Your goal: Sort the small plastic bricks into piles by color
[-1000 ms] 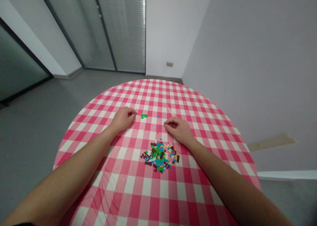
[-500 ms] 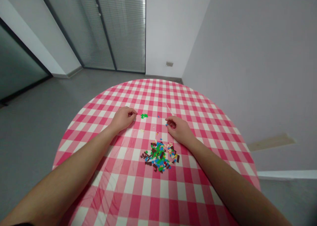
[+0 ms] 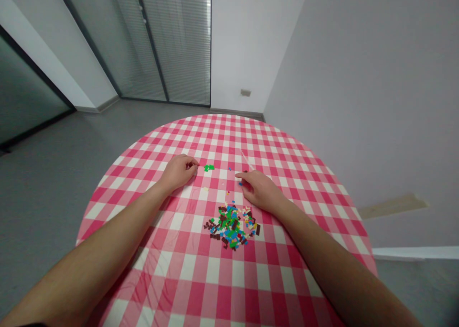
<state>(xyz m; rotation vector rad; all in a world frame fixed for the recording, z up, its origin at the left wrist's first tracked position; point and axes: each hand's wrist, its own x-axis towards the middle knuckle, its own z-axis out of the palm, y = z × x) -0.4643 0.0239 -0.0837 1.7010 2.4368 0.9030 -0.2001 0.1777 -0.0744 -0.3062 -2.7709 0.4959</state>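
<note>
My left hand (image 3: 178,171) rests curled on the red-and-white checked tablecloth (image 3: 215,279), fingertips pinched just left of a small cluster of green pieces (image 3: 208,167). My right hand (image 3: 258,189) lies on the cloth with its fingers curled and the forefinger stretched left, and a tiny blue piece (image 3: 240,184) shows at its fingertips. Whether it grips that piece is unclear. A pile of small green, blue, brown and yellow pieces (image 3: 232,225) lies below the right hand. A lone blue piece (image 3: 229,169) sits between the hands.
The round table's edge curves close on the left, right and far sides. A few stray pale pieces (image 3: 206,189) lie between the hands. A thin pale stick (image 3: 246,159) lies beyond the right hand. Grey floor, glass partitions and walls surround the table.
My right hand has shifted slightly left and extended its forefinger, and a blue piece now shows at its fingertips. The left hand has stayed still.
</note>
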